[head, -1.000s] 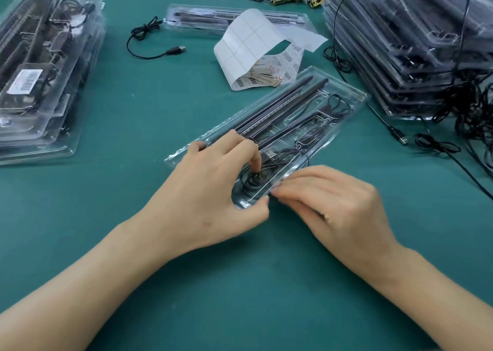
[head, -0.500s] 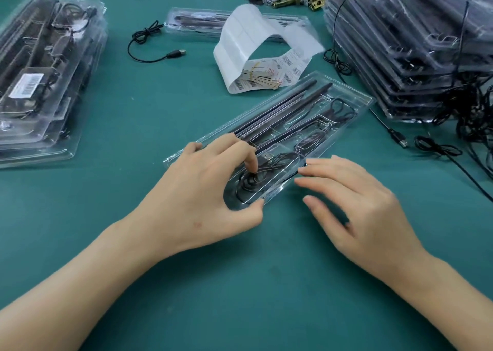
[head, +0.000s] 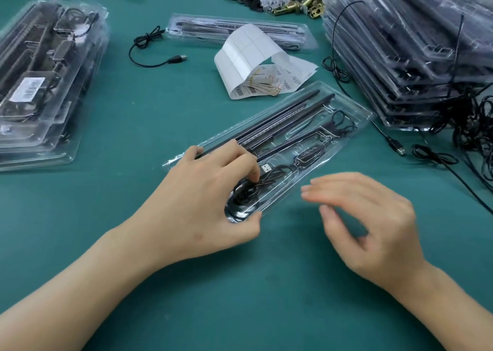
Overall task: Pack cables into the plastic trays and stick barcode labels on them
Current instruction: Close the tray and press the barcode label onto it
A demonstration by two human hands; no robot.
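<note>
A clear plastic tray (head: 357, 116) lies diagonally on the green mat, holding black rods and a coiled black USB cable (head: 250, 193) at its near end. My left hand (head: 202, 201) rests on the tray's near end, fingers pressing the cable coil into its pocket, thumb against the tray's edge. My right hand (head: 365, 225) hovers just right of the tray, fingers spread, holding nothing and not touching it. A strip of barcode labels (head: 256, 65) on white backing paper curls behind the tray.
A stack of packed, labelled trays (head: 45, 78) sits at the left. A large pile of trays (head: 416, 44) fills the right, with loose black cables (head: 453, 148) beside it. One more tray (head: 237, 29) and a loose USB cable (head: 157, 52) lie at the back.
My right hand has let go of the tray's near edge and drawn back to the right, opening its fingers. My left hand stays on the cable coil.
</note>
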